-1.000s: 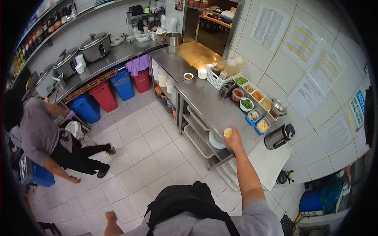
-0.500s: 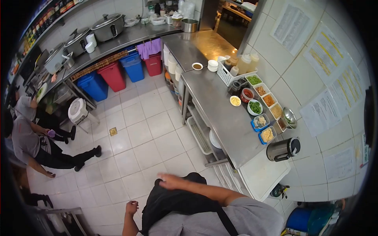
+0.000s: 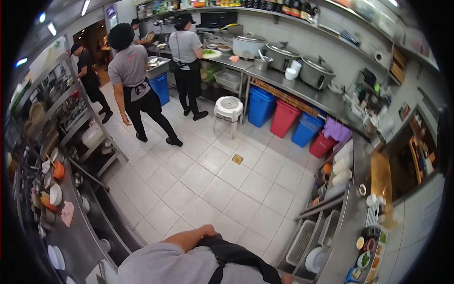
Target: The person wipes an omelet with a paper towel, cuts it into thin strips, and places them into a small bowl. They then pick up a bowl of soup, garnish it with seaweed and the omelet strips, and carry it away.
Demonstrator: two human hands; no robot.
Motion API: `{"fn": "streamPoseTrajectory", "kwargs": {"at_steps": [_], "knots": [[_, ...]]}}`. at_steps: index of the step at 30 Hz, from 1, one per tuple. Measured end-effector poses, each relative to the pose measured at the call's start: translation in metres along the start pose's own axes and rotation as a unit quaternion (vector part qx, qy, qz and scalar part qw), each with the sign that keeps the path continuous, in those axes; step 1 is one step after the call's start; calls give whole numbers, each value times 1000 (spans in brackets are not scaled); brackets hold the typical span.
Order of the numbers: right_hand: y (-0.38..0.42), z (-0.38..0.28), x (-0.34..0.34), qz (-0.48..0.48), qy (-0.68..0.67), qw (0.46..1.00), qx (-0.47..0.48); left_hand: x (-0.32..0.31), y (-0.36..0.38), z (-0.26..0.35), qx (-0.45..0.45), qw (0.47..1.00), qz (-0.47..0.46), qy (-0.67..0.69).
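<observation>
My left hand point(image 3: 207, 231) is at the bottom centre of the head view, in front of my body beside my black apron point(image 3: 239, 253). Its fingers look curled, and I see nothing in them. Of my right hand point(image 3: 286, 279) only a small patch of skin shows at the bottom edge, past the apron. Its fingers are hidden. The nearest thing on that side is the steel prep counter point(image 3: 347, 213) with its lower shelves. Neither hand touches a counter.
Co-workers stand ahead on the left, one point(image 3: 130, 80) mid-floor. A white stool point(image 3: 228, 111), blue bin point(image 3: 261, 106) and red bin point(image 3: 284, 117) line the far counter. A steel counter point(image 3: 80, 236) with bowls runs along the left. A floor drain point(image 3: 237, 159) lies ahead.
My view has swung left and up, so the prep counter now sits at the right edge and the co-workers show fully. My left hand is farther forward; my right hand has dropped back toward the bottom edge.
</observation>
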State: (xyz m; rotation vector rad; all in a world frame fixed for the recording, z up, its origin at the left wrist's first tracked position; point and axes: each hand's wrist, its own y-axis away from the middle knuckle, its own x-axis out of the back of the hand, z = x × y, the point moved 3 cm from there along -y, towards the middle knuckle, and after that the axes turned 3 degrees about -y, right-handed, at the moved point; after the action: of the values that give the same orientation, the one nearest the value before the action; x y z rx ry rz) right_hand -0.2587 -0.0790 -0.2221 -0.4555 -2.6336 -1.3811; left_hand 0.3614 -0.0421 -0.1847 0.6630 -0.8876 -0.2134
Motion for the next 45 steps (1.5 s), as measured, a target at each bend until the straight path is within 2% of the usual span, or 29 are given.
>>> {"fn": "streamPoseTrajectory", "kwargs": {"at_steps": [1, 2, 4, 5, 7, 9, 11, 12, 13, 14, 16, 18, 19, 20, 23, 24, 25, 26, 27, 28, 29, 31, 32, 34, 39, 41, 43, 44, 45], "knots": [[17, -18, -12, -16, 35, 999, 26, 2, -9, 7, -86, 996, 7, -9], [35, -33, -26, -30, 69, 996, 52, 14, -20, 1, -89, 996, 13, -2], [70, -56, -58, -60, 142, 984, 94, 37, -26, -15, -122, 979, -124, -102], [82, -62, -75, -76, 177, 975, 113, 58, -26, -29, -121, 981, -121, -96], [95, -79, -113, -108, 250, 950, 150, 90, -16, -69, 58, 977, -195, 70], [104, -89, -159, -144, 317, 920, 181, 116, -16, -115, 11, 998, -37, -55], [116, -97, -217, -183, 377, 884, 210, 133, 3, -165, 110, 990, 85, 9], [124, -102, -253, -201, 404, 864, 224, 137, 12, -183, 114, 990, 86, 10], [128, -114, -292, -170, 423, 858, 236, 141, 21, -200, 127, 989, 82, -2], [101, -115, -327, -225, 429, 824, 296, 145, 32, -216, 140, 987, 76, -13], [102, -129, -390, -194, 411, 868, 199, 137, 54, -244, 145, 986, 77, -30], [124, -157, -457, -216, 519, 755, 338, 128, 71, -254, 151, 984, 80, -42], [138, -166, -490, -233, 522, 725, 385, 120, 87, -256, 218, 934, 119, 259], [153, -171, -525, -265, 500, 725, 393, 110, 102, -255, 262, 791, 147, 533], [272, -191, -614, -370, 433, 687, 451, 111, 121, -235, 219, 692, 186, 662], [317, -194, -642, -409, 422, 664, 462, 116, 126, -228, 223, 690, 189, 662], [342, -187, -671, -455, 378, 624, 511, 131, 131, -219, 190, 653, 199, 706], [374, -183, -694, -481, 352, 554, 582, 150, 136, -209, 156, 614, 207, 746], [416, -182, -710, -507, 325, 509, 615, 168, 142, -202, 159, 614, 211, 744], [458, -183, -721, -529, 295, 462, 648, 190, 146, -196, 108, 574, 217, 782], [488, -182, -734, -532, 289, 463, 647, 210, 147, -198, 57, 532, 222, 815], [543, -176, -757, -612, 232, 347, 672, 244, 143, -211, -66, 524, 251, 812], [562, -174, -769, -614, 223, 345, 674, 262, 150, -212, -58, 515, 276, 810], [592, -170, -798, -654, 179, 274, 682, 291, 146, -245, -58, 533, 288, 794], [640, -164, -911, -693, 176, 238, 658, 373, 195, -283, -10, 506, 348, 789], [656, -154, -952, -695, 194, 183, 667, 423, 217, -288, -30, 482, 378, 790], [643, -114, -1023, -751, 159, 169, 618, 440, 226, -298, -35, 315, 429, 846], [644, -103, -1050, -827, 268, 300, 392, 467, 247, -286, -74, 335, 458, 820], [648, -89, -1075, -816, 392, 398, 147, 489, 269, -274, -44, 359, 554, 750]]}}
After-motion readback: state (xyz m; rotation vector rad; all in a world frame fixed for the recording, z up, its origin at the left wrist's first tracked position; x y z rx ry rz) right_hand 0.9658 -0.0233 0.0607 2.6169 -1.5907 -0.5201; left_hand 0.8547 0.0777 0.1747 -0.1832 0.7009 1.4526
